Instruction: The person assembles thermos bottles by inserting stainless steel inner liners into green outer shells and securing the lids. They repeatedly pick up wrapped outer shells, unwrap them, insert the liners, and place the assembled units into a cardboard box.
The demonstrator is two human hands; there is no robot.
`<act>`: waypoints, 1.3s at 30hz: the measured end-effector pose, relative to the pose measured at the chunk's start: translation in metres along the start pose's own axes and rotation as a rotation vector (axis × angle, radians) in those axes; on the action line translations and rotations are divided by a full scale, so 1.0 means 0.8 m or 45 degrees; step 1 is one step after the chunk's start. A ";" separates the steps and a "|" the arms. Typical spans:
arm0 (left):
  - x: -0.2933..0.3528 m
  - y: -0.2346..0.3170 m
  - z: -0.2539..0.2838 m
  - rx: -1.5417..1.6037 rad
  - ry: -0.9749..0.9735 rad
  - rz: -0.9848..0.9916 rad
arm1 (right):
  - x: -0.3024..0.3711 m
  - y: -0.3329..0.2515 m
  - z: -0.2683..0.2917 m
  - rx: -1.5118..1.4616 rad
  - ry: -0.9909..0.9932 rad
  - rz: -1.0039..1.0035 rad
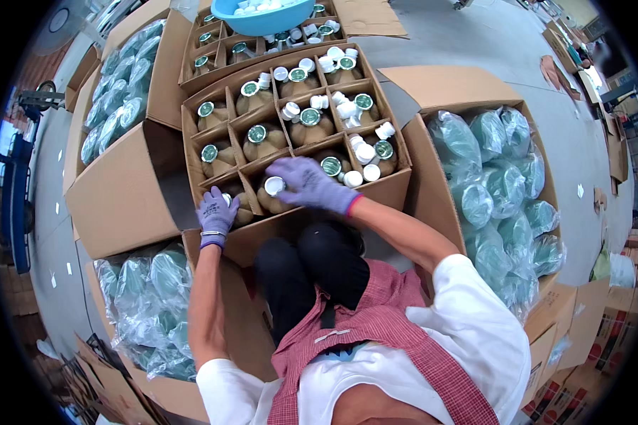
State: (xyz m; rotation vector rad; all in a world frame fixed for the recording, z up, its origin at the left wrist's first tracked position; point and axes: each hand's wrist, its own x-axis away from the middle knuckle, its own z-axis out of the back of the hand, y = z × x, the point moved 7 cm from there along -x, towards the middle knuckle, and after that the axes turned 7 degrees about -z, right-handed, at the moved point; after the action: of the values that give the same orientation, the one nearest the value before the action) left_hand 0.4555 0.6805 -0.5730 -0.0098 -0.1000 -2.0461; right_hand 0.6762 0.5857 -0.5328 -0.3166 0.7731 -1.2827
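A cardboard box (290,85) with dividers stands in front of me, holding several brown bottles in its compartments. My left hand (216,216), in a purple glove, is at the near left corner, its thumb and fingers closed about a white cap (226,200) on a bottle there. In the neighbouring front compartment, a white cap (274,185) sits on another bottle's neck. My right hand (310,184), gloved alike, reaches over from the right, fingers stretched out and thumb apart beside that cap. Other bottle mouths show green tops (256,133). Loose white caps (364,153) lie among the bottles on the right.
Behind stands another divided box (213,53) of bottles, with a blue basin (262,20) of white caps on it. Open boxes with plastic-wrapped green items (503,177) stand at right, at near left (149,304) and at far left (124,85). Cardboard flaps (120,191) jut out between them.
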 end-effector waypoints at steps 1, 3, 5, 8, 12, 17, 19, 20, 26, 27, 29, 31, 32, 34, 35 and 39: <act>-0.003 0.016 0.010 -0.118 0.063 -0.104 | 0.011 0.021 0.035 0.093 0.091 -0.038; -0.016 0.092 0.052 -0.063 0.306 -0.309 | 0.049 0.085 0.110 0.481 0.228 -0.483; -0.022 0.241 0.087 0.212 0.320 -0.758 | 0.113 0.164 0.114 0.833 0.183 -0.597; -0.027 0.348 0.013 0.201 0.209 -1.257 | 0.095 0.155 0.126 0.989 -0.255 -0.737; -0.058 0.378 -0.090 0.012 0.053 -1.228 | 0.108 0.146 0.140 0.795 0.255 -0.464; -0.061 0.395 -0.089 0.095 -0.140 -1.170 | 0.149 0.178 0.178 0.852 0.211 -0.922; -0.058 0.395 -0.073 0.266 -0.210 -1.125 | 0.144 0.195 0.163 0.910 0.080 -0.978; -0.059 0.396 -0.073 0.342 -0.213 -1.132 | 0.144 0.192 0.156 0.985 0.103 -0.962; -0.072 0.348 -0.005 1.054 0.027 -0.710 | 0.150 0.207 0.132 1.020 0.044 -0.945; -0.081 0.337 0.008 1.040 0.181 -0.710 | 0.153 0.214 0.135 1.005 0.059 -0.931; -0.090 0.319 0.009 0.868 0.271 -0.760 | 0.155 0.218 0.129 0.958 0.001 -0.917; -0.086 0.303 -0.020 0.560 0.385 -0.821 | 0.148 0.227 0.121 1.015 0.096 -0.846; -0.082 0.293 -0.035 0.374 0.440 -0.831 | 0.141 0.218 0.122 1.023 -0.011 -0.824; -0.083 0.306 -0.030 0.263 0.258 -0.700 | 0.149 0.212 0.148 0.742 -0.024 -0.910; -0.084 0.316 -0.028 0.266 0.258 -0.728 | 0.164 0.226 0.156 0.680 0.164 -0.771; -0.078 0.324 -0.037 0.318 0.185 -0.893 | 0.134 0.227 0.201 0.609 0.195 -0.690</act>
State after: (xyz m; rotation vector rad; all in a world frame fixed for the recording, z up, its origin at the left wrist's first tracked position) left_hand 0.7151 0.6151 -0.5886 0.3765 -0.3010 -2.7081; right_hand 0.9266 0.5047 -0.5657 -0.0343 0.4945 -1.9728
